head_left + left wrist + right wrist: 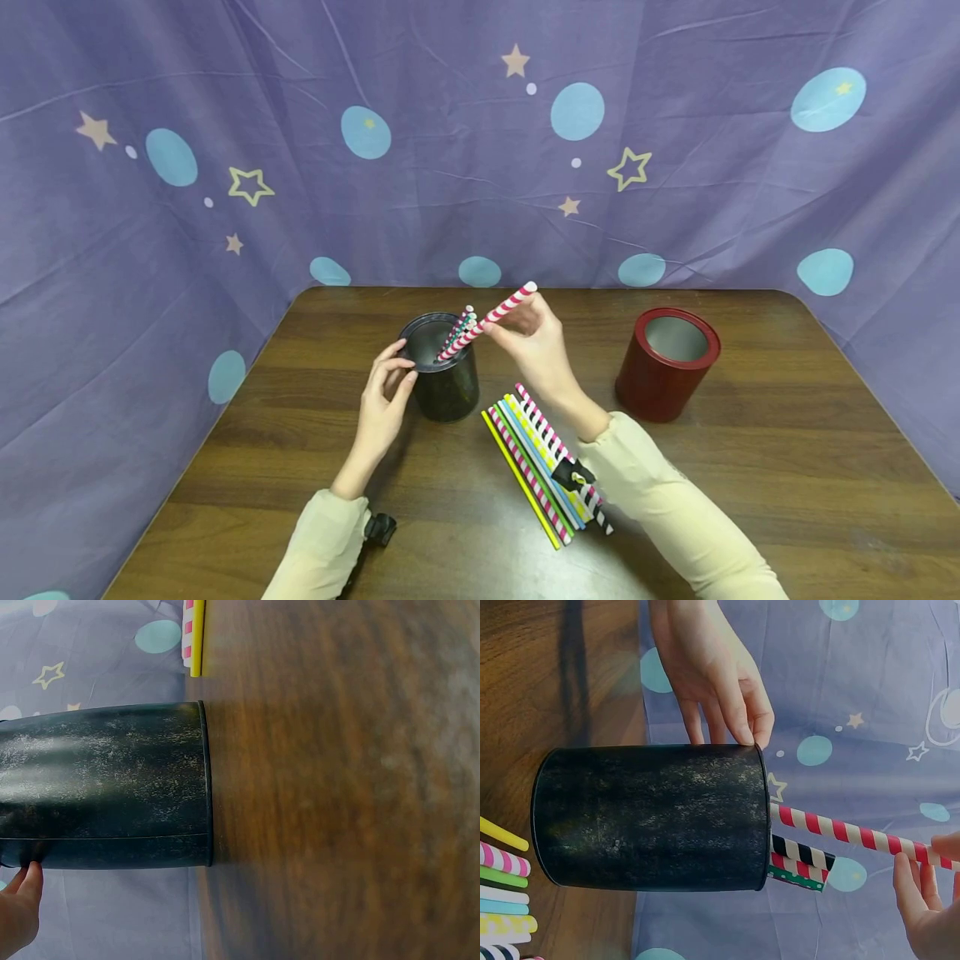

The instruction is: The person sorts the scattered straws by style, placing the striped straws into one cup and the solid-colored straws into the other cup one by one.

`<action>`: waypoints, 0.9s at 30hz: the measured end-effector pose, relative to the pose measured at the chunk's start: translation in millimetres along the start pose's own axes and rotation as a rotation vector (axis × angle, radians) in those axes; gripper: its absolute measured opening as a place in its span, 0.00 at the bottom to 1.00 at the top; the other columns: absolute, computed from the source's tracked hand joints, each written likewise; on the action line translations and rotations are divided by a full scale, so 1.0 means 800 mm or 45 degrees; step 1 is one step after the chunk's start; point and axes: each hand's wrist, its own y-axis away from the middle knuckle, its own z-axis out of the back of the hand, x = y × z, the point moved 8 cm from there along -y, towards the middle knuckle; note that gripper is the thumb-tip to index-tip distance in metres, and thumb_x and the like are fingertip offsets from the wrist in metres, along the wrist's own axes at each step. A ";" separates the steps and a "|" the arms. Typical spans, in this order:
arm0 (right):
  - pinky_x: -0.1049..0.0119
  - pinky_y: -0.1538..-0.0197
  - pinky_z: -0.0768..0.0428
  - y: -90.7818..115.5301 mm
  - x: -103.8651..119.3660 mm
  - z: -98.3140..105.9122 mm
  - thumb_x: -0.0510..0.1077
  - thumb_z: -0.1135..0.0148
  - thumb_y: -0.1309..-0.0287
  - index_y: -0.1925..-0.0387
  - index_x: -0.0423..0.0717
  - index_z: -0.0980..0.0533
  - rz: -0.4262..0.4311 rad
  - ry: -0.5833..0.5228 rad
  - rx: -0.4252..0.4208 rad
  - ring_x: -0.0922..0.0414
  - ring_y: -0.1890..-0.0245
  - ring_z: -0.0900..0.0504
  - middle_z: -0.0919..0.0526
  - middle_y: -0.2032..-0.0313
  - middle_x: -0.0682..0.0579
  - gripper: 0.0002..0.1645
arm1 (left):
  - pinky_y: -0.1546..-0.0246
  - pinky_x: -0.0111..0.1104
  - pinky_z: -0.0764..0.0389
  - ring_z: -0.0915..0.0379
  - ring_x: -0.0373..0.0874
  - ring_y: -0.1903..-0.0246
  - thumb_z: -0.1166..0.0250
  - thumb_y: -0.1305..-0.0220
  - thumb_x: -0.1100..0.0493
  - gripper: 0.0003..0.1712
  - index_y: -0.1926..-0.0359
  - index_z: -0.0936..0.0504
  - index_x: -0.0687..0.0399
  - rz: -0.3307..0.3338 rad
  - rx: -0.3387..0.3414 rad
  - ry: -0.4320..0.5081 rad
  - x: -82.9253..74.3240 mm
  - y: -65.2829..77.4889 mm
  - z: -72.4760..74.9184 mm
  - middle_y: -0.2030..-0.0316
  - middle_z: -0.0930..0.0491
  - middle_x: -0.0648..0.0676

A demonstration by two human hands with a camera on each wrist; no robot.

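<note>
A black metal can [447,392] with a worn surface stands upright, left of the middle of the table. My left hand [384,406] touches its left side near the rim, fingers fairly straight, as the right wrist view also shows. Between thumb and fingers my right hand [542,346] pinches the upper part of a red-and-white striped paper straw [507,305]. That straw slants, its lower end inside the can's mouth. Several other straws [802,859], black-striped, red-striped and green dotted, poke out of the can beside it.
A row of several paper straws [531,467], yellow, pink-striped, green, blue and black-striped, lies on the wooden table [787,467] under my right forearm. A red can [660,379] with an open top stands on the right. A purple curtain [480,208] hangs behind.
</note>
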 end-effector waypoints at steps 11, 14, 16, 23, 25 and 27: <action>0.67 0.60 0.22 -0.003 -0.006 -0.009 0.26 0.37 0.59 0.65 0.34 0.31 -0.001 0.052 0.014 0.61 0.67 0.22 0.21 0.69 0.42 0.16 | 0.45 0.25 0.35 0.41 0.62 0.45 0.46 0.45 0.78 0.08 0.63 0.31 0.77 -0.005 0.001 0.003 -0.001 0.000 -0.001 0.47 0.37 0.72; 0.68 0.59 0.23 -0.002 -0.005 -0.010 0.27 0.37 0.58 0.64 0.33 0.31 0.023 0.088 0.031 0.61 0.67 0.22 0.21 0.68 0.38 0.17 | 0.45 0.24 0.35 0.41 0.62 0.45 0.46 0.45 0.78 0.08 0.63 0.31 0.77 -0.006 0.001 -0.001 -0.002 -0.001 -0.001 0.47 0.37 0.72; 0.67 0.59 0.23 -0.001 -0.006 -0.010 0.27 0.37 0.58 0.63 0.32 0.31 0.024 0.096 0.045 0.62 0.66 0.22 0.22 0.67 0.36 0.17 | 0.45 0.25 0.35 0.41 0.62 0.45 0.46 0.45 0.78 0.07 0.63 0.31 0.77 -0.003 0.000 -0.001 -0.002 -0.001 -0.001 0.47 0.37 0.72; 0.65 0.58 0.22 0.007 -0.013 -0.004 0.29 0.38 0.55 0.60 0.31 0.31 -0.041 0.116 0.109 0.60 0.65 0.22 0.22 0.65 0.36 0.18 | 0.45 0.25 0.35 0.41 0.62 0.45 0.46 0.45 0.77 0.08 0.63 0.31 0.77 0.004 -0.002 -0.007 -0.001 -0.001 -0.001 0.46 0.37 0.72; 0.65 0.58 0.22 0.009 -0.016 -0.002 0.30 0.38 0.54 0.60 0.30 0.31 -0.059 0.134 0.140 0.60 0.64 0.22 0.22 0.64 0.35 0.17 | 0.45 0.25 0.35 0.41 0.62 0.45 0.46 0.45 0.77 0.08 0.63 0.31 0.77 0.002 0.000 -0.008 -0.001 -0.001 -0.001 0.46 0.37 0.72; 0.65 0.58 0.22 0.012 -0.017 0.000 0.31 0.38 0.53 0.60 0.31 0.30 -0.070 0.165 0.170 0.59 0.64 0.22 0.23 0.64 0.35 0.16 | 0.45 0.25 0.35 0.41 0.61 0.45 0.46 0.45 0.77 0.08 0.63 0.31 0.77 0.001 0.000 -0.008 -0.001 -0.001 0.000 0.46 0.37 0.72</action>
